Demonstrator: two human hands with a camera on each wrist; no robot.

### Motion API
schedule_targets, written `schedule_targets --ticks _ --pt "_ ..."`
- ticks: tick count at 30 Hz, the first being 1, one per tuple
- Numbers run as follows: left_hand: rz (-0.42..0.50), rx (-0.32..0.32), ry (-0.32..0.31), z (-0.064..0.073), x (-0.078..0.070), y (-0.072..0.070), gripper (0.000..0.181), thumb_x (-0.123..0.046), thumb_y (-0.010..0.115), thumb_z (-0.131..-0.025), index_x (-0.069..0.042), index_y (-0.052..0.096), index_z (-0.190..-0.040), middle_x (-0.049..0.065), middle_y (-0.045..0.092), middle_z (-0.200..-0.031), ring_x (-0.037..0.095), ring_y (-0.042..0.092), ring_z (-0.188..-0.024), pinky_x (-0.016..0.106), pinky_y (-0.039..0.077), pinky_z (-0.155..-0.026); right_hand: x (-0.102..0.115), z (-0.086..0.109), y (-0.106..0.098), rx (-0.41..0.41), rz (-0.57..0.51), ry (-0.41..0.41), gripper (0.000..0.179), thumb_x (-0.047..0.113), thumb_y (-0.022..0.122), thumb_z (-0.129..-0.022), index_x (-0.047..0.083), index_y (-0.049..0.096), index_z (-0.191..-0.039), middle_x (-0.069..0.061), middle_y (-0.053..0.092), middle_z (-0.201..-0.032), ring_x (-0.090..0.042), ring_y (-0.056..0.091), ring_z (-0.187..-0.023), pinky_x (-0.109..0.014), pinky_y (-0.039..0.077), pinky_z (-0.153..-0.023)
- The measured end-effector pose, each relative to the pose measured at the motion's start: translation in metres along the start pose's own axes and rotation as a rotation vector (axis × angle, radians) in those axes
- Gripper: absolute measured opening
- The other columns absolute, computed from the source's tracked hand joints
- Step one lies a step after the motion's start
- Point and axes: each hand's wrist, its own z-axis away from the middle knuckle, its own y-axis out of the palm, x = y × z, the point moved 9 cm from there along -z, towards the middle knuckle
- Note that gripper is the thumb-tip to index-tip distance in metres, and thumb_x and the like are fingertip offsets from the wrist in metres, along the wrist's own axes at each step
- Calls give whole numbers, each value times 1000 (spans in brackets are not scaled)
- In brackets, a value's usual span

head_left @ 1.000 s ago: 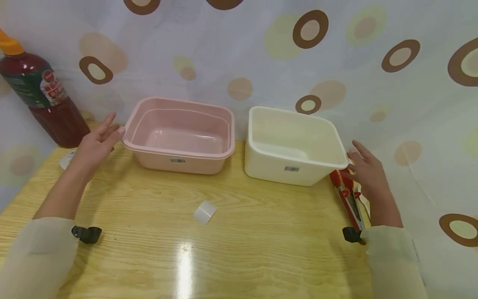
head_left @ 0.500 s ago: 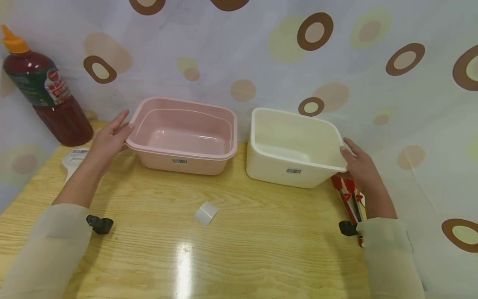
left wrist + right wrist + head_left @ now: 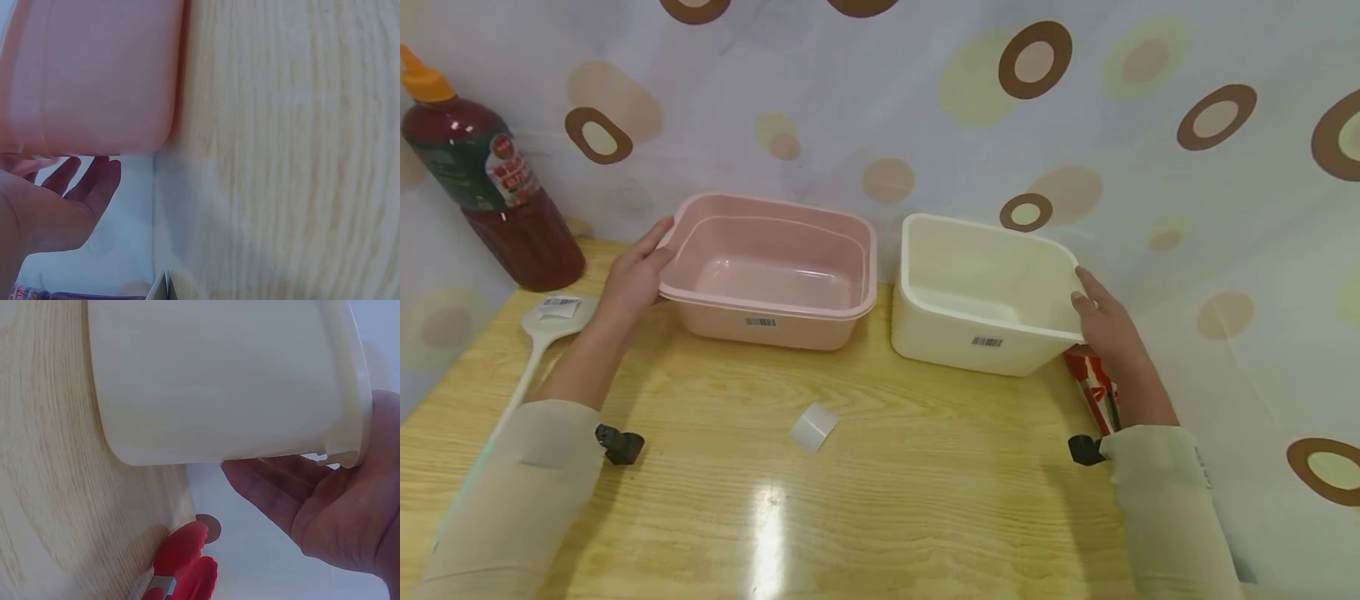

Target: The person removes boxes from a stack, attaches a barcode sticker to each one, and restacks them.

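A pink plastic basin stands at the back left of the wooden table, with a second rim line showing inside it. My left hand holds its left rim, thumb at the top edge and fingers below it; in the left wrist view the fingers lie against the basin's end wall. To the right is a cream plastic bin. Its right rim is gripped by my right hand, thumb over the edge. The right wrist view shows those fingers curled under the rim along the bin's outer side.
A sauce bottle with an orange cap stands at the back left. Beside my left forearm lies a white long-handled utensil. Red-tipped tongs lie partly hidden by my right arm. A small whitish square sits mid-table, and a patterned sheet hangs behind.
Both hands have moved inward. The left came onto the pink basin's rim; the right closed over the cream bin's rim. More of the white utensil now shows, less of the tongs.
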Motion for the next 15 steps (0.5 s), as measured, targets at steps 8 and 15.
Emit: schedule_targets --ticks 8,15 --pt "0 -40 9 3 1 -2 51 -39 34 -109 -42 26 -159 -1 24 -169 4 53 -101 12 48 -69 4 2 5 -8 -59 -5 57 40 24 -111 44 -3 -161 -14 1 -172 -44 49 -125 -64 52 -93" --pt "-13 -49 33 0 -1 0 51 -36 36 -109 -38 29 -159 -1 26 -168 1 54 -85 15 45 -63 1 2 3 6 -51 0 58 36 23 -111 41 -5 -161 -17 0 -171 -32 56 -109 -50 62 -79"
